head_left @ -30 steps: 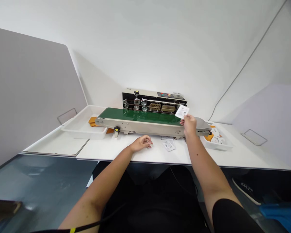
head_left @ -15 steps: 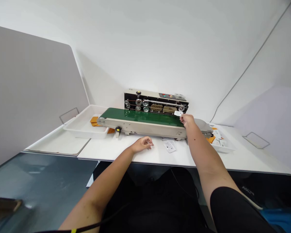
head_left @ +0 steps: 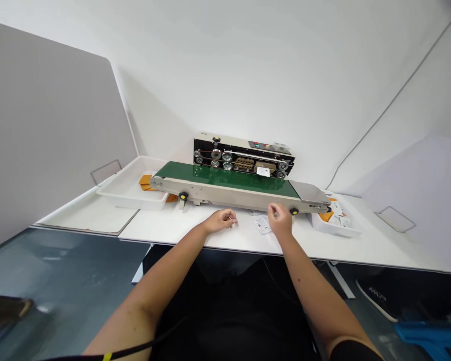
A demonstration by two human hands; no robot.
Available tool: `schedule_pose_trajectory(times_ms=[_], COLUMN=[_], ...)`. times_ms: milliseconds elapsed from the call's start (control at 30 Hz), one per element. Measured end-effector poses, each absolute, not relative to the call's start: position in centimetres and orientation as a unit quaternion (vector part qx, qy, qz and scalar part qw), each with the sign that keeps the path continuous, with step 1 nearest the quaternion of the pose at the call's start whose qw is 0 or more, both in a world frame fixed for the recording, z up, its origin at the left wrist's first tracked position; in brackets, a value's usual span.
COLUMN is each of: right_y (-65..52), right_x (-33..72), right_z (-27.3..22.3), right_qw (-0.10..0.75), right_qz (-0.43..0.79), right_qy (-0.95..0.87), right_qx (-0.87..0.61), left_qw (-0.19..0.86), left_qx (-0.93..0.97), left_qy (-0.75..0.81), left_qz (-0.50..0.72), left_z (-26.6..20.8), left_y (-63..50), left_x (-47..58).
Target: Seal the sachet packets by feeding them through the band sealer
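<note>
A white printed sachet (head_left: 263,172) stands at the sealing side of the band sealer (head_left: 244,155), above the back edge of its green belt (head_left: 225,178); neither hand touches it. Over the table in front of the machine, my right hand (head_left: 280,219) has loosely curled fingers, with a gap by the thumb and nothing visible in it. Just left of it lie a few flat white sachets (head_left: 261,224), partly overlapping. My left hand (head_left: 221,220) rests on the tabletop left of these sachets, fingers bent but apart, holding nothing that I can see.
A white tray (head_left: 135,201) with orange packets (head_left: 146,181) stands at the belt's left end. Another white tray (head_left: 336,229) with orange and white packets stands under the right end. A grey panel (head_left: 52,130) rises on the left. Wire handles lie at both sides.
My right hand has let go of the white sachet at the sealer and drawn back toward the table. The sachet has moved left along the machine. My left hand has barely moved.
</note>
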State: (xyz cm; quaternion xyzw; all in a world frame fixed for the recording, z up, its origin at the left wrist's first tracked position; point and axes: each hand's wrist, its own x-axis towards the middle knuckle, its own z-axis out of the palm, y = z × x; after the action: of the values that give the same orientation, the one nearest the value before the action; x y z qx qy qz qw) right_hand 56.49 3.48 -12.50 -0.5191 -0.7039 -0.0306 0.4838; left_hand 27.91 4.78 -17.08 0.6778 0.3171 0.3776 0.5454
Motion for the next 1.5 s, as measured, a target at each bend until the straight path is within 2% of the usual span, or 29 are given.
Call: schedule_pose_trajectory(times_ms=[133, 233, 433, 600, 700, 800, 900, 967, 1067, 1167, 1367, 1500], right_y=[1.2, 1.5, 1.3, 0.9, 1.0, 0.9, 0.2, -0.5, -1.3, -1.3, 0.3, 1.3], right_x=[56.7, 57.1, 57.2, 57.7, 58.1, 58.1, 57.6, 56.6, 54.2, 51.5, 49.0, 49.6], right_z=[-18.3, -20.1, -19.7, -19.0, -18.7, -18.3, -17.7, -17.3, -16.8, -16.2, -15.7, -16.3], right_qw=[0.330, 0.305, 0.333, 0.395, 0.403, 0.413, 0.469, 0.499, 0.507, 0.480, 0.431, 0.458], right_qz=[0.019, 0.058, 0.083, 0.129, 0.161, 0.138, 0.087, 0.097, 0.185, 0.279, 0.424, 0.534], right_qy=[-0.749, -0.730, -0.738, -0.664, -0.636, -0.636, -0.637, -0.660, -0.714, -0.742, -0.719, -0.628], right_qx=[-0.574, -0.609, -0.581, -0.622, -0.639, -0.637, -0.605, -0.552, -0.445, -0.376, -0.342, -0.332], left_qw=[0.543, 0.546, 0.542, 0.532, 0.527, 0.529, 0.531, 0.533, 0.545, 0.564, 0.567, 0.562], left_qx=[0.678, 0.675, 0.681, 0.686, 0.687, 0.687, 0.687, 0.686, 0.681, 0.687, 0.724, 0.728], left_qy=[0.322, 0.324, 0.336, 0.340, 0.344, 0.345, 0.340, 0.339, 0.333, 0.294, 0.245, 0.269], left_qz=[0.377, 0.375, 0.360, 0.361, 0.363, 0.361, 0.361, 0.361, 0.359, 0.351, 0.307, 0.285], left_z=[-17.0, -16.6, -16.0, -16.0, -15.9, -15.8, -15.8, -15.8, -15.6, -15.2, -15.1, -15.4], left_y=[4.8, 4.7, 4.6, 4.7, 4.7, 4.6, 4.5, 4.5, 4.5, 4.4, 4.3, 4.6], left_x=[27.9, 27.9, 27.9, 28.1, 28.1, 28.1, 28.1, 28.1, 28.0, 27.9, 27.8, 27.9])
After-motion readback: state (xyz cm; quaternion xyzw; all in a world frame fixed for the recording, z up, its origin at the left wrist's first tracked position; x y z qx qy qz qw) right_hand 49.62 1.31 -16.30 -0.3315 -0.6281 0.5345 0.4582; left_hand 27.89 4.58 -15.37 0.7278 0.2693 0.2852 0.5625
